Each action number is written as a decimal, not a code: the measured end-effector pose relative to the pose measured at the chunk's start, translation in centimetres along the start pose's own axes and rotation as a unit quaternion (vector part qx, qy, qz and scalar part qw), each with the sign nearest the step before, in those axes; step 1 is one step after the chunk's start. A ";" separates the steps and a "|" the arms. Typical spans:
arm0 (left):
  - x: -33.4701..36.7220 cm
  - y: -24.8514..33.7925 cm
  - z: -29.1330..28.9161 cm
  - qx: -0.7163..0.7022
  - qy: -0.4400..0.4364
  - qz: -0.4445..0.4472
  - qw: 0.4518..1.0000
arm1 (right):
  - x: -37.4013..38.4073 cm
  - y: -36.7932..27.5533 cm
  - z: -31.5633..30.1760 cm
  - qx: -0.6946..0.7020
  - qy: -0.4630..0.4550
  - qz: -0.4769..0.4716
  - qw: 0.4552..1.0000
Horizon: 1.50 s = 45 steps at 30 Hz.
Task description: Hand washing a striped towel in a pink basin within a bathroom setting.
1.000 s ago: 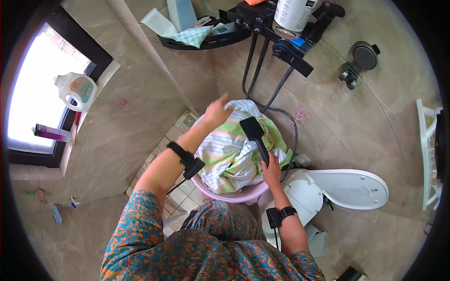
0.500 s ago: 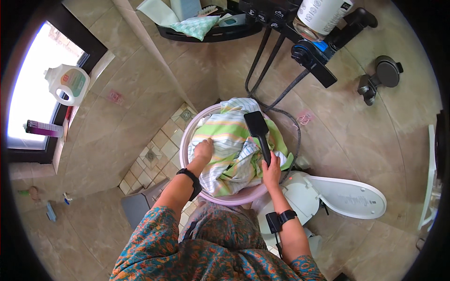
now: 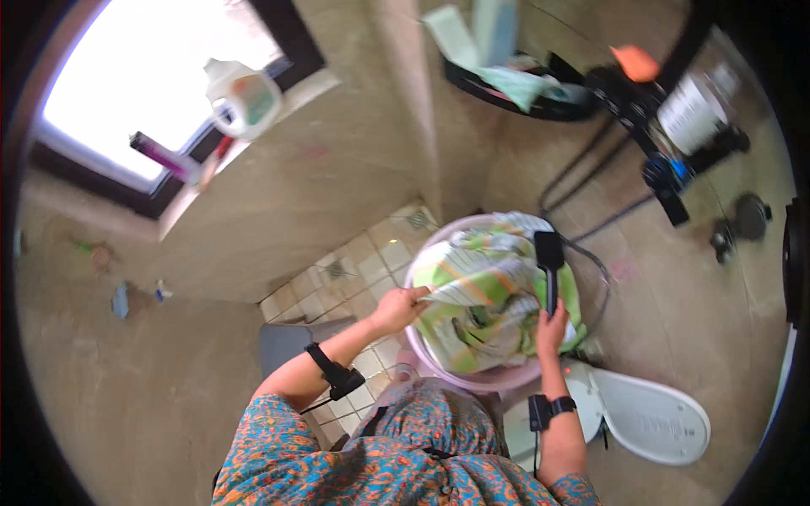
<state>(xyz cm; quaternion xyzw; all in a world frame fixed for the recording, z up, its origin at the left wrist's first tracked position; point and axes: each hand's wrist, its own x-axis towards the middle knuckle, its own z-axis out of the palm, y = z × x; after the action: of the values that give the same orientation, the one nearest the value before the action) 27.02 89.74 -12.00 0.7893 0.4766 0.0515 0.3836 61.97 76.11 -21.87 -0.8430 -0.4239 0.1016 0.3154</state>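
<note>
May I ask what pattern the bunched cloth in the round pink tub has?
The cloth has green, white and orange stripes, best seen in the head view.

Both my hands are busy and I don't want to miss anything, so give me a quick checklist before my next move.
1. Handheld shower head gripped by right hand: ok.
2. Left hand pinching the striped cloth: ok.
3. Cloth inside the pink tub: ok, bunched up in it.
4. Water running from the shower head: cannot tell.
5. Toilet lid closed: not ok, it's raised.
</note>
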 end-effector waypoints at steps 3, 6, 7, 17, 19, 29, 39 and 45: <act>-4.2 0.6 -3.7 -0.089 0.027 -0.030 0.995 | -0.6 -2.0 0.8 -0.024 -0.033 -0.001 0.999; -7.3 1.2 -6.1 -0.166 0.027 -0.024 0.985 | -1.2 -3.6 2.0 -0.052 -0.099 0.012 0.994; -8.1 1.5 -7.0 -0.169 0.029 -0.026 0.985 | -1.5 -3.5 2.7 -0.053 -0.108 0.009 0.993; -12.1 3.9 -15.4 -0.405 0.067 0.041 0.911 | -5.4 -9.6 5.5 -0.040 -0.173 -0.061 0.982; -11.2 3.8 -15.1 -0.455 0.066 0.024 0.888 | -5.6 -9.5 4.8 -0.024 -0.158 -0.069 0.985; -8.1 6.9 -15.7 -0.435 0.067 0.032 0.897 | -3.4 -5.1 1.3 -0.044 -0.067 0.088 0.993; -5.2 12.2 -18.4 -0.591 0.133 0.102 0.789 | -3.3 -1.0 2.5 -0.023 -0.222 0.023 0.974; 1.7 18.4 -14.1 -0.478 0.008 0.134 0.868 | -4.4 -1.3 4.7 -0.069 -0.308 0.059 0.947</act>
<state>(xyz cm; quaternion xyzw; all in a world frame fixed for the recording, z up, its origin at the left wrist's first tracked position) 34.76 94.34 9.42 0.5655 0.2862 0.3299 0.6996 56.36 75.31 -25.16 -0.8134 -0.4563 0.3456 0.1040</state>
